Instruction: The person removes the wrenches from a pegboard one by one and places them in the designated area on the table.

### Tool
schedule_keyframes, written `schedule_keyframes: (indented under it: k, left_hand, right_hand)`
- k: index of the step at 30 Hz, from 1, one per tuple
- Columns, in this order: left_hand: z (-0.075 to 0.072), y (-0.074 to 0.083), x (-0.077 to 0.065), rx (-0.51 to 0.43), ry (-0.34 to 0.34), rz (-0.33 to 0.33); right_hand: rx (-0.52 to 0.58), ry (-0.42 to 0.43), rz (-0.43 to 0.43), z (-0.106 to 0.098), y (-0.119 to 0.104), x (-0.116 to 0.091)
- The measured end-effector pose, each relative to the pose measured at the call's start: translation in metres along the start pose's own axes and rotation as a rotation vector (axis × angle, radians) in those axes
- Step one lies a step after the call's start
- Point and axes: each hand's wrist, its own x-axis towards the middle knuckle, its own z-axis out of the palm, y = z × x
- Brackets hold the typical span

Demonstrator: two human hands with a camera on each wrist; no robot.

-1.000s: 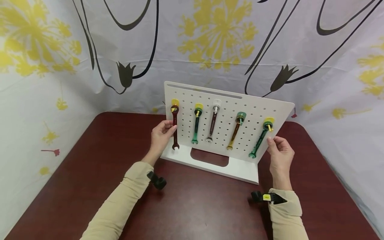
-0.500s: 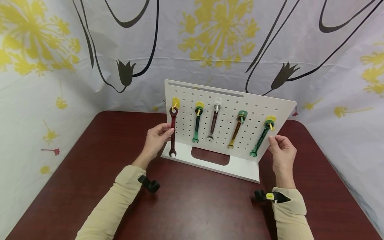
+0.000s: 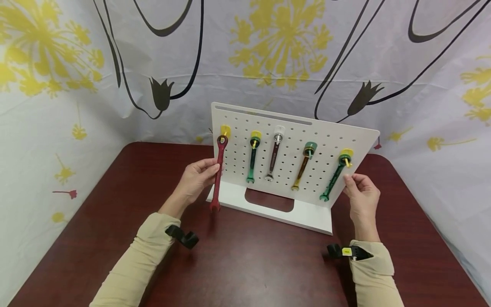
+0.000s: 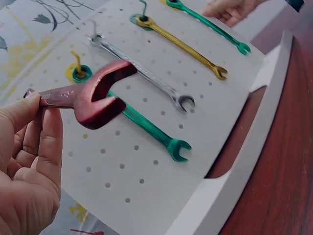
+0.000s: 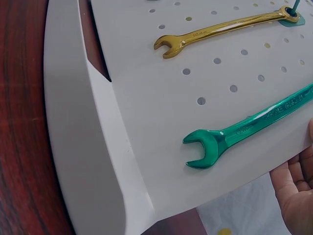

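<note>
My left hand [image 3: 197, 177] pinches a red combination wrench [image 3: 218, 177] by its shank at the left side of a white pegboard [image 3: 284, 166]. The wrench's ring end overlaps the leftmost yellow hook [image 3: 225, 131] in the head view, and its open end tilts out toward me. In the left wrist view that open-end jaw looms large in front of the board. With thumb and fingers my right hand [image 3: 362, 196] grips the board's right edge, beside a green wrench [image 3: 333, 181] on its hook.
Between them hang another green wrench [image 3: 252, 162], a silver wrench [image 4: 142, 71] and a gold wrench [image 5: 220, 32]. The board's white base [image 3: 310, 217] with a cutout stands on the dark red table [image 3: 261, 264]. A patterned curtain [image 3: 184, 51] closes off the back and sides.
The red wrench's lower end has swung away from the board toward me and slightly left, the left hand moving with it. My right hand has stayed on the board's edge.
</note>
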Motion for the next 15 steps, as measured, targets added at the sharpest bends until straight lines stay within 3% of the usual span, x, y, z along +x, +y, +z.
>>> schedule_keyframes:
  k: [8, 15]
  left_hand:
    - [-0.013, 0.009, -0.007, -0.051, -0.026, 0.010]
    - [-0.045, 0.009, -0.010, -0.025, 0.037, -0.057]
  right_hand:
    - [-0.006, -0.005, 0.013, 0.001, 0.001, 0.000]
    - [0.013, -0.001, 0.021, 0.000, -0.001, 0.000]
